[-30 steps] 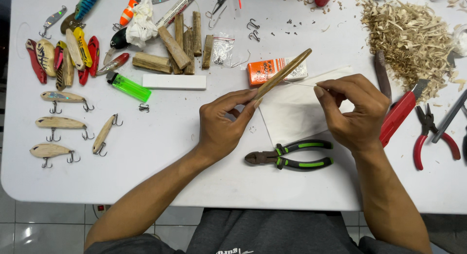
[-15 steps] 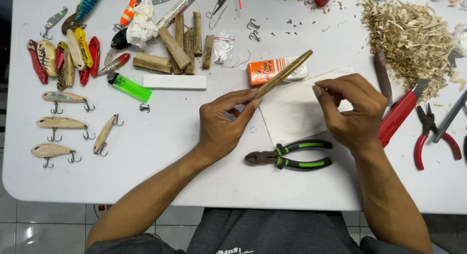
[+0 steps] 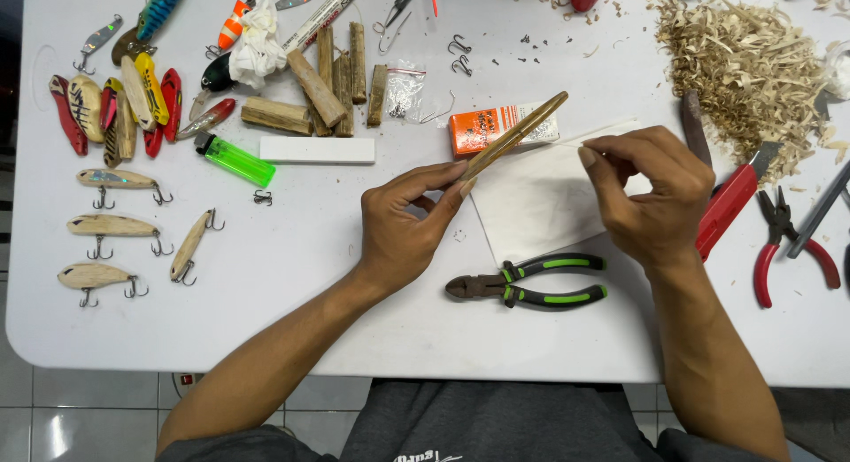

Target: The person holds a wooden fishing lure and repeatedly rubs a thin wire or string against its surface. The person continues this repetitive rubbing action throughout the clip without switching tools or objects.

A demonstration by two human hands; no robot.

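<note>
The left hand (image 3: 403, 227) pinches the near end of a wooden stick (image 3: 516, 134) above the counter (image 3: 354, 311). The right hand (image 3: 651, 196), fingers pressed on a thin wire, has edged slightly outward; otherwise nothing has shifted. Green pliers (image 3: 531, 281) lie nearby.

A single head-worn camera looks almost straight down on the white worktop (image 3: 266, 320) from above the person's lap, close enough that both forearms enter from the bottom edge and fill the lower half of the frame. The view faces away from the body: the worktop's near edge crosses the lower part of the frame, with tiled floor (image 3: 53, 418) at lower left. No second view overlaps it.
</note>
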